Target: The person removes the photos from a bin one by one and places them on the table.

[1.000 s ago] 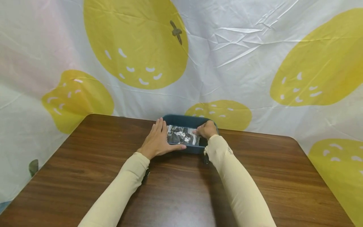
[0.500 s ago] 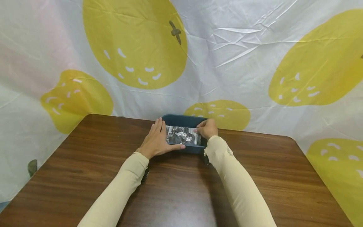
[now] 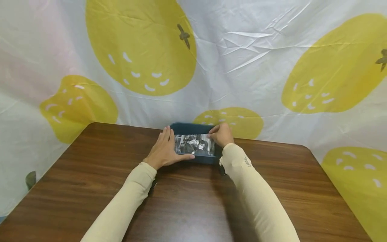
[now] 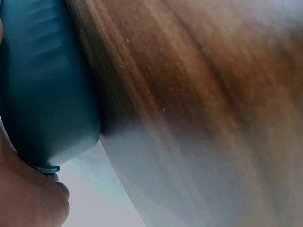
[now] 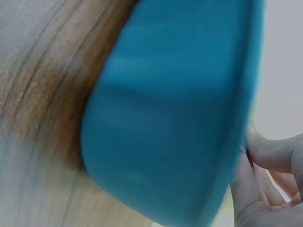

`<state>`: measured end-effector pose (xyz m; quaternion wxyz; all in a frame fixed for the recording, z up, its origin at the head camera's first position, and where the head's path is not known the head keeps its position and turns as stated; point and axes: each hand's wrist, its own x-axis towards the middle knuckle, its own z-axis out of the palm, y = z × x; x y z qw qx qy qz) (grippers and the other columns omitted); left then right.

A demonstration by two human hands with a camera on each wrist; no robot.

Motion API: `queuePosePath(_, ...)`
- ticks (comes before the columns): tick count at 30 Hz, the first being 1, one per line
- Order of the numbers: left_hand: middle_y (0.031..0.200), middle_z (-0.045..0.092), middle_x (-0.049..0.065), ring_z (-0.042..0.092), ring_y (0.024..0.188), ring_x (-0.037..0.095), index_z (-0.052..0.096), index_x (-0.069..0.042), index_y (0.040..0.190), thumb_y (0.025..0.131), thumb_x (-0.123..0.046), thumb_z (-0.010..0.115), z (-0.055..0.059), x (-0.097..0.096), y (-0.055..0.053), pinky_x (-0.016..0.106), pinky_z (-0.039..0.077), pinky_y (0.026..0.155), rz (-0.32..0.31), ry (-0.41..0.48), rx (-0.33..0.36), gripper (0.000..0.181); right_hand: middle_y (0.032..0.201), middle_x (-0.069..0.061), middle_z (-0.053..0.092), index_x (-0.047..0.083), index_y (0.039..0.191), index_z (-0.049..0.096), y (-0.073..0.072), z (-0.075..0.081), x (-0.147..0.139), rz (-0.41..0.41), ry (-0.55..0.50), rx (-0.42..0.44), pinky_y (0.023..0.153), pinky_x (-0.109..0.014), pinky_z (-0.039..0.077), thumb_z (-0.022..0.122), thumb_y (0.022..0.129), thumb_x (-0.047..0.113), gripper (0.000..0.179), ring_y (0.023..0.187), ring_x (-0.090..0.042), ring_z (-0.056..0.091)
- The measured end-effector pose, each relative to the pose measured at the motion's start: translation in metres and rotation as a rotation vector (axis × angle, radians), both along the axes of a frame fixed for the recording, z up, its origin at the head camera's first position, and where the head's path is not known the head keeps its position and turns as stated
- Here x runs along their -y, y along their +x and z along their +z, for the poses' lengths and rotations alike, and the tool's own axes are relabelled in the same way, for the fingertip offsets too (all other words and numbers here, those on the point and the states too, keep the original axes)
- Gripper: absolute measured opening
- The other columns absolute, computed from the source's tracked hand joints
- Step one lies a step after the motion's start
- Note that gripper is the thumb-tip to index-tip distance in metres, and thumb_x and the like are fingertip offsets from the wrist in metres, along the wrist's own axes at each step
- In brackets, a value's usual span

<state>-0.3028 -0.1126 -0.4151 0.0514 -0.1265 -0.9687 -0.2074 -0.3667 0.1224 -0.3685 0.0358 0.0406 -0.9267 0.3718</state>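
A dark teal plastic bin (image 3: pixel 199 159) stands at the far side of the table. Across its inside lies a flat, shiny, clear packet (image 3: pixel 195 144) with a black-and-white pattern; whether that is print or contents is hard to tell. My right hand (image 3: pixel 223 134) pinches the packet's upper right corner between thumb and fingertips. At the bin's left end rests my left hand (image 3: pixel 163 151), fingers straight and thumb spread along the front rim. The left wrist view shows the bin's outer wall (image 4: pixel 47 85) beside part of the hand. Bin floor is mostly hidden.
The brown wood-grain table (image 3: pixel 187 205) extends toward me and to both sides. Directly behind the bin hangs a white cloth (image 3: pixel 145 111) with large yellow fruit prints.
My right hand has shifted slightly up with the packet's corner, and the packet now lies flatter, its pattern showing more fully. My left hand stays at the bin's end.
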Motion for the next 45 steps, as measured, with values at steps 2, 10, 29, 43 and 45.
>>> queuePosePath(2, 0.165, 0.005, 0.028, 0.004, 0.155, 0.037, 0.014, 0.011, 0.157, 0.073, -0.086, 0.062, -0.002, 0.0, -0.001, 0.045, 0.005, 0.125, -0.001, -0.003, 0.001, 0.137, 0.104, -0.02, 0.074, -0.004, 0.098, 0.079, 0.001, 0.003, -0.004, 0.011, -0.044, 0.013, 0.085, -0.044, 0.055, 0.081, 0.086, 0.009, 0.018, 0.095, -0.033, 0.066)
queuePosePath(10, 0.165, 0.005, 0.029, 0.004, 0.154, 0.039, 0.015, 0.012, 0.157, 0.074, -0.083, 0.065, -0.002, 0.001, 0.0, 0.047, 0.006, 0.125, -0.008, 0.003, -0.007, 0.135, 0.105, -0.025, 0.073, -0.01, 0.104, 0.075, 0.007, 0.027, -0.037, 0.026, -0.214, 0.016, 0.066, -0.023, 0.055, 0.077, 0.089, 0.002, 0.02, 0.071, -0.011, 0.064)
queuePosePath(29, 0.165, 0.005, 0.029, 0.004, 0.154, 0.039, 0.016, 0.012, 0.156, 0.073, -0.085, 0.064, -0.002, 0.0, -0.001, 0.046, 0.005, 0.125, -0.01, 0.002, -0.015, 0.137, 0.096, -0.005, 0.072, -0.017, 0.119, 0.066, 0.03, 0.04, -0.186, -0.052, -0.204, 0.094, 0.072, -0.024, 0.06, 0.076, 0.091, 0.011, 0.041, 0.073, -0.003, 0.066)
queuePosePath(43, 0.165, 0.005, 0.029, 0.002, 0.155, 0.038, 0.015, 0.012, 0.156, 0.073, -0.084, 0.065, -0.002, 0.001, -0.001, 0.047, 0.006, 0.125, -0.006, -0.003, -0.01, 0.137, 0.1, -0.016, 0.074, -0.007, 0.107, 0.075, 0.027, -0.01, -0.194, -0.108, -0.046, 0.148, 0.082, -0.04, 0.058, 0.079, 0.089, 0.018, 0.032, 0.087, -0.023, 0.068)
queuePosePath(45, 0.166, 0.004, 0.028, 0.001, 0.155, 0.037, 0.014, 0.012, 0.157, 0.073, -0.084, 0.064, -0.002, 0.0, -0.001, 0.046, 0.005, 0.125, -0.007, -0.004, -0.004, 0.137, 0.109, -0.023, 0.072, -0.006, 0.106, 0.076, 0.025, -0.018, -0.19, -0.137, -0.035, 0.137, 0.095, -0.049, 0.052, 0.08, 0.088, 0.018, 0.03, 0.103, -0.035, 0.065)
